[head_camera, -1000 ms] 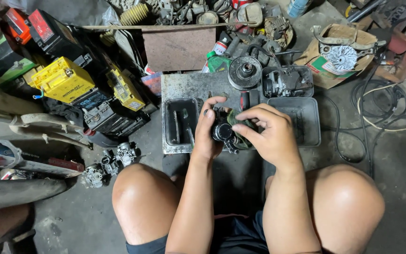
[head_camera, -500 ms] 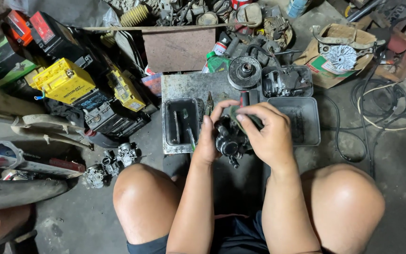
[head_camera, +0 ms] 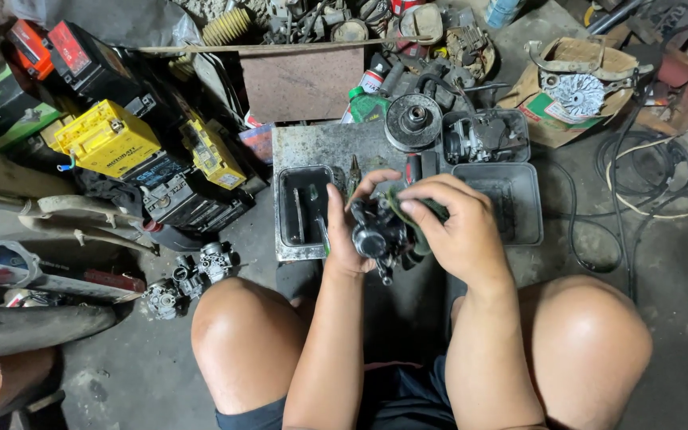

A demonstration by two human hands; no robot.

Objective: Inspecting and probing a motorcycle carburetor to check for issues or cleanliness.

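At the far left of the slab [head_camera: 320,143] lie yellow batteries [head_camera: 109,139], and below them, on the floor, two small carburetors [head_camera: 193,275]. On the slab's left part sits a dark tray [head_camera: 287,209] with thin tools in it.

The left hand [head_camera: 344,231] is closed around a dark carburetor [head_camera: 376,235] and holds it in the air, just in front of the slab and above the knees. The right hand [head_camera: 451,231] is closed over the carburetor's right side, its fingers pinching a green cloth [head_camera: 416,213] against the metal; I cannot tell surely whether it is cloth or a sleeve of rubber.

The carburetor seems a heavy, stiff cast piece, probably oily and so slippery. The thick body is the safe place to hold; the thin stems and screws that stick out below can bend.

To the right on the slab stand a round pulley [head_camera: 413,121] and an empty grey tray [head_camera: 519,203]. Beyond the slab, a cardboard box [head_camera: 555,103] holds a white fan wheel [head_camera: 576,94].
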